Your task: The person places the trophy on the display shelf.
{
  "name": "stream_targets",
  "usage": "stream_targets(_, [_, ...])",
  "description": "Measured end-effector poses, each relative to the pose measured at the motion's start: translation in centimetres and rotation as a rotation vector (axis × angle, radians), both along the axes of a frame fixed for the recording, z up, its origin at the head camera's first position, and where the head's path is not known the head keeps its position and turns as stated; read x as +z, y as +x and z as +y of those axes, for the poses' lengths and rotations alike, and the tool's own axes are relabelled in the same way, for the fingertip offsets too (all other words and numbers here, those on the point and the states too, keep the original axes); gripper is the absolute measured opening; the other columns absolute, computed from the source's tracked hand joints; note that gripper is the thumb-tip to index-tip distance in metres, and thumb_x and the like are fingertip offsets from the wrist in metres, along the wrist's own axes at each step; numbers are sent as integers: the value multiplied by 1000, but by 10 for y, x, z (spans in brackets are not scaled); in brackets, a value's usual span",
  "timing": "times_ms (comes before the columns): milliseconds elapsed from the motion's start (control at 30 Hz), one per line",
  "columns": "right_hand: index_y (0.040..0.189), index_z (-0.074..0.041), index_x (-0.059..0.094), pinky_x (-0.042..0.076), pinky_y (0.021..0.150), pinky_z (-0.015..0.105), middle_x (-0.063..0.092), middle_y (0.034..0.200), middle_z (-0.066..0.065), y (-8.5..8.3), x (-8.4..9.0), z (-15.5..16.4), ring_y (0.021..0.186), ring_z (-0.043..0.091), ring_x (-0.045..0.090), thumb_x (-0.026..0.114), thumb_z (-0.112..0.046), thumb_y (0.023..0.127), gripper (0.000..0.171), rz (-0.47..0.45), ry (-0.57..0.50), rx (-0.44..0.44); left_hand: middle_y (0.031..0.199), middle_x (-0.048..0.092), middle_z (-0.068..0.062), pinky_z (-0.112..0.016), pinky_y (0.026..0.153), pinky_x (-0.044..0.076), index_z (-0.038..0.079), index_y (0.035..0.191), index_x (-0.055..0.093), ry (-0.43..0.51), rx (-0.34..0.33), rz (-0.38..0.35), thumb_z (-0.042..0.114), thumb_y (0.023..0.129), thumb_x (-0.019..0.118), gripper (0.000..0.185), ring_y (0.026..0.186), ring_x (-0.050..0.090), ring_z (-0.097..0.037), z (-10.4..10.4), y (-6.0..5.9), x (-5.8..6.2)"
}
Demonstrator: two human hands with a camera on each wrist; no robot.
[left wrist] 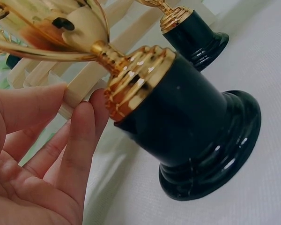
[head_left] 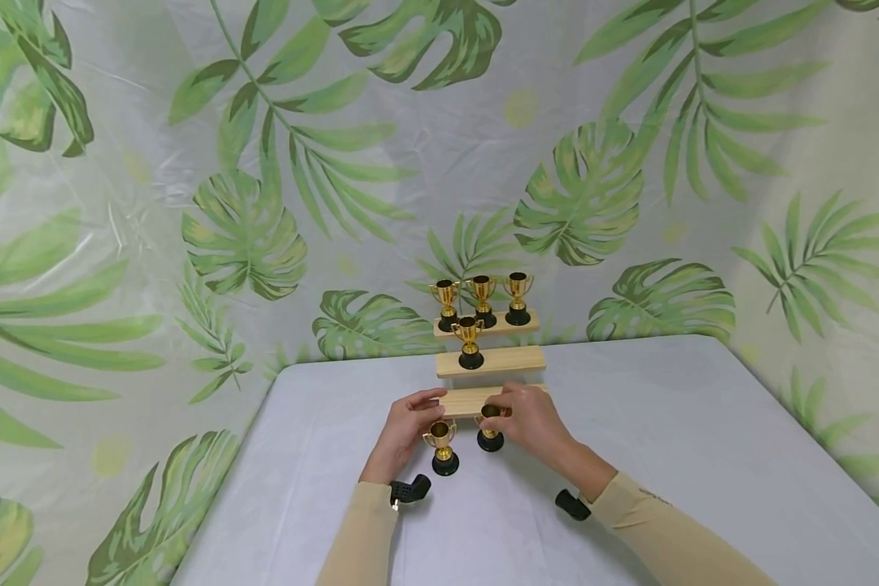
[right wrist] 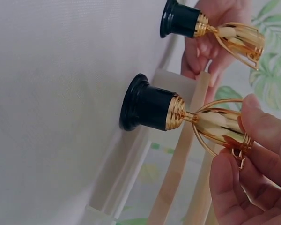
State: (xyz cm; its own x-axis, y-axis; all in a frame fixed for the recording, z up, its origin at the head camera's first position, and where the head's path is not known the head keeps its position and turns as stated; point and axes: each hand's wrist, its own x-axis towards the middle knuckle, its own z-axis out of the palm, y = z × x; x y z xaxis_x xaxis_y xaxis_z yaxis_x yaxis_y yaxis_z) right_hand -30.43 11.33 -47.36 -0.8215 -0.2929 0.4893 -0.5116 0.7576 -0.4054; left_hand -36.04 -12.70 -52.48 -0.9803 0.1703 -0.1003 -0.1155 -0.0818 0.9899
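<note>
My right hand pinches a small gold trophy by its cup, near the rim and a handle. In the right wrist view this trophy's black base is down at the white cloth, in front of the stand. My left hand holds the left end of the lowest wooden board between thumb and fingers. Just in front of that hand, a second gold trophy stands upright on the cloth. The stepped stand has light wooden boards and clear supports.
One trophy stands on the left part of the middle board. Along the top board are three more trophies. Behind the white-covered table hangs a leaf-patterned sheet.
</note>
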Motion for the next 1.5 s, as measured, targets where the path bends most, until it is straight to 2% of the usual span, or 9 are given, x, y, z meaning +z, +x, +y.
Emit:
stream_targets(233, [93,-17,82,40,54,25,56,75,-12,0,1,1,59,4,46,91,-31,74,25,8,15,-4,119,65,-21,-30,79,55,8,127,70,0,-7,0,5,93,70,34,92,69,-18,0,-2,-2])
stream_targets(467, [95,-19,81,42,55,25,58,78,-10,1,10,3,61,3,47,89,-38,75,28,9,34,-18,117,66,-19,-30,78,55,9,126,71,3,-1,-2,5,92,71,34,93,68,-19,0,-3,-2])
stream_targets(633, [97,-18,82,41,53,25,54,74,-11,3,16,5,60,4,45,88,-41,76,32,10,23,-28,115,67,-17,-30,79,55,8,126,71,8,-2,0,5,92,71,35,94,68,-19,-1,-3,-3])
stream_targets(833, [97,-14,82,41,52,26,54,72,-9,5,21,7,59,5,45,89,-41,75,35,25,1,-24,113,67,-15,-30,78,55,9,125,72,-13,7,-9,6,91,73,34,93,68,-19,-1,-2,-4])
stream_targets(1200, [96,-14,82,40,53,28,52,76,-6,8,32,10,60,9,44,91,-34,75,30,40,-1,-27,123,62,-24,-28,76,54,7,129,69,-3,-6,-2,4,93,69,36,92,67,-17,0,-3,-3])
stream_targets(1500, [98,-13,82,39,52,29,55,78,-5,10,37,10,60,11,44,91,-33,75,31,12,-23,-36,114,66,-17,-28,77,54,8,126,71,-3,6,-3,4,91,71,35,89,68,-16,0,-1,-1])
